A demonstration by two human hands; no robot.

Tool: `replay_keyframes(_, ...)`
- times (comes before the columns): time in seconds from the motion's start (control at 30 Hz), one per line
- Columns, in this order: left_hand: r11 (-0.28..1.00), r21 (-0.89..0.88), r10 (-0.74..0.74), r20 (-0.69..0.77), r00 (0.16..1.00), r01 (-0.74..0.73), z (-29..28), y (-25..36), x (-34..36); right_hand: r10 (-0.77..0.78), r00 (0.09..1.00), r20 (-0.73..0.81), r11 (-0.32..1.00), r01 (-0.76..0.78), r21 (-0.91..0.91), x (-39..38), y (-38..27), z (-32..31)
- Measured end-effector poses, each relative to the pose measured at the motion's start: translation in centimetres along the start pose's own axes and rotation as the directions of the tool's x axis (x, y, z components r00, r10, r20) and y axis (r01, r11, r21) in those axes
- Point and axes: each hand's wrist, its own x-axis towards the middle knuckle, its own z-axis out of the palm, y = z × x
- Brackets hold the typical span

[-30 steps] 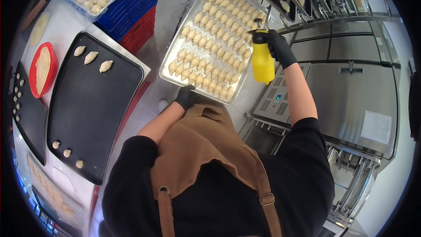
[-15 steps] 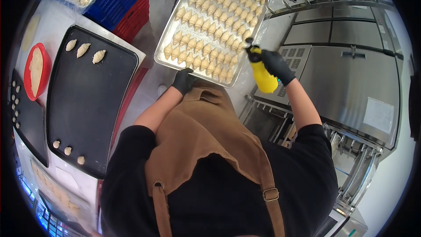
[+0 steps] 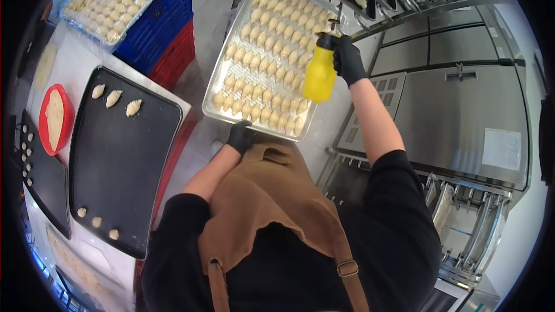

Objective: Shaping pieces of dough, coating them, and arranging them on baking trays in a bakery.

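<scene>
Two hands are working in my view: nearest, the left hand [image 3: 241,134] is closing its grip on a metal tray [image 3: 234,67] by the near rim, with rows of shaped dough [image 3: 265,115] lying in it; farther out, the right hand [image 3: 350,60] is clasping a yellow spray bottle [image 3: 319,76]. I'm judging this as misting, the next move calling for even sweeps.

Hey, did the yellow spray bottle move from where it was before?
Yes. Judged against the steel cabinet, the yellow spray bottle has moved left, farther from the cabinet than in both earlier pictures.
</scene>
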Motion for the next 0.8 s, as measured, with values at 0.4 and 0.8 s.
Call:
replay_keyframes(0.4, 0.951, 0.289, 0.068, 0.138, 0.988, -0.106, -3.9, -2.3, 3.1, -0.846, 0.528, 0.071, 0.504, 0.752, 0.425, 7.9, -2.6, 8.9)
replay_keyframes(0.8, 0.514, 0.819, 0.175, 0.189, 0.966, -0.254, 1.1, 1.2, -1.1, -0.852, 0.524, -0.017, 0.437, 0.727, 0.530, 10.9, 1.4, 0.3)
